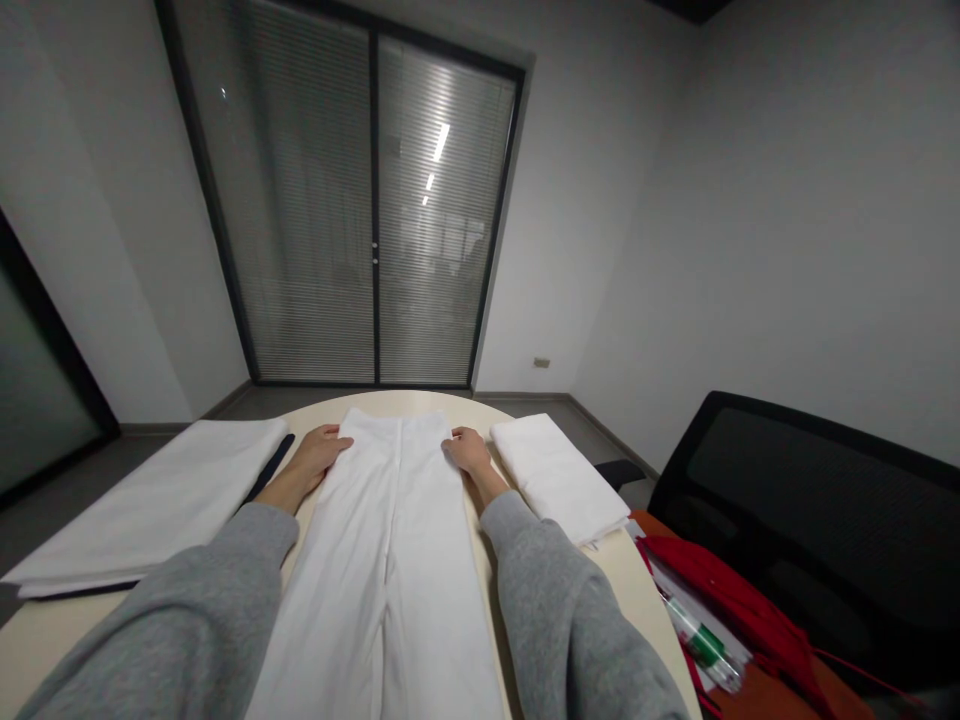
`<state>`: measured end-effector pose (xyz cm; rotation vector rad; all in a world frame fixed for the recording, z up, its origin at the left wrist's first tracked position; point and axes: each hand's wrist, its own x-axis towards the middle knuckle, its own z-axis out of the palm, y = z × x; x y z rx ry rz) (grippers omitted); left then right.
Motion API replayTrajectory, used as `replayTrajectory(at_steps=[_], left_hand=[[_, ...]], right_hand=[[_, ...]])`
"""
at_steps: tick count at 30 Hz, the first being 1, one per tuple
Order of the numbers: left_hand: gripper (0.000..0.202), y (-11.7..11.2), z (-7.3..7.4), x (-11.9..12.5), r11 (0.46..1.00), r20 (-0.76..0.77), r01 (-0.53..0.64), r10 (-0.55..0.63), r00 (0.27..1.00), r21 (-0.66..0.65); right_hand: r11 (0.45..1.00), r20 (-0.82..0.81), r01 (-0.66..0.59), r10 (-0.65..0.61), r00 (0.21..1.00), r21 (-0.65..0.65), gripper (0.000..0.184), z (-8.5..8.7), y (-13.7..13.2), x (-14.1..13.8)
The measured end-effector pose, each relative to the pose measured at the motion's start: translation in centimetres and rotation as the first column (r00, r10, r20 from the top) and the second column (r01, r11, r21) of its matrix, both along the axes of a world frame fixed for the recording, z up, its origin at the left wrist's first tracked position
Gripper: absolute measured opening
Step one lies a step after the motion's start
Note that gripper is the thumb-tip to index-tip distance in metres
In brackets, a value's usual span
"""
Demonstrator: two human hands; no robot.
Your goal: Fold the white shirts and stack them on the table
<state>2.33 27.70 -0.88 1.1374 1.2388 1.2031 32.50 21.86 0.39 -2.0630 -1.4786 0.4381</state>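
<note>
A pair of white trousers (420,520) lies lengthwise on the table, waist end away from me and legs running down toward my body. My left hand (318,456) is at the left edge near the waist, thumb on top of the cloth and fingers curled at its side. Opposite it, my right hand (468,452) pinches the right edge at about the same height. The cloth between them is spread fairly flat, with a seam down the middle and light creases on the legs.
Folded white cloth (165,480) rests over something dark on the left of the round table (622,600). Another folded white cloth (559,475) lies on the right. Beyond the right edge stands a black mesh chair (810,530) with a red bag (720,580) and a plastic bottle (705,645).
</note>
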Motion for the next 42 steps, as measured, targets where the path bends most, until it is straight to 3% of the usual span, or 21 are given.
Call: replayTrajectory(at_steps=[5, 11, 15, 18, 22, 26, 29, 35, 42], left_hand=[[0.051, 1.0, -0.3, 0.1, 0.996, -0.155, -0.082, 0.085, 0.984, 0.024], [0.059, 1.8, -0.8, -0.3, 0.997, -0.237, -0.077, 0.080, 0.968, 0.021], [0.056, 1.7, -0.8, -0.4, 0.971, -0.479, -0.134, 0.214, 0.851, 0.196], [0.051, 1.6, -0.7, -0.4, 0.949, -0.568, -0.125, 0.276, 0.775, 0.290], [0.051, 1.7, -1.0, -0.4, 0.949, -0.490, -0.128, 0.261, 0.832, 0.289], [0.063, 1.7, -1.1, -0.4, 0.965, -0.243, -0.120, 0.177, 0.954, 0.233], [0.066, 1.6, -1.0, -0.3, 0.973, -0.208, -0.101, 0.145, 0.967, 0.209], [0.061, 1.6, -0.9, -0.3, 0.959, -0.527, -0.083, 0.219, 0.821, 0.270], [0.062, 1.5, -1.1, 0.3, 0.924, -0.661, 0.010, 0.265, 0.702, 0.381]], right_hand=[[1.000, -0.016, 0.024, -0.024, 1.000, 0.018, 0.035, 0.0, 0.3, 0.0], [0.996, 0.021, 0.068, -0.069, 0.997, 0.052, 0.035, 0.0, -0.3, -0.5], [0.992, 0.060, 0.078, -0.085, 0.995, 0.100, 0.045, 0.2, -1.2, -1.3], [0.991, 0.076, 0.068, -0.077, 0.994, 0.118, 0.045, 0.3, -1.6, -1.6], [0.992, 0.078, 0.054, -0.063, 0.995, 0.116, 0.042, 0.3, -1.6, -1.6], [0.993, 0.070, 0.044, -0.052, 0.996, 0.111, 0.043, 0.1, -1.5, -1.2], [0.993, 0.065, 0.041, -0.049, 0.997, 0.111, 0.047, 0.0, -1.5, -1.1], [0.993, 0.060, 0.063, -0.070, 0.996, 0.101, 0.051, 0.4, -1.7, -1.3], [0.992, 0.064, 0.078, -0.084, 0.994, 0.099, 0.049, 0.6, -1.6, -1.3]])
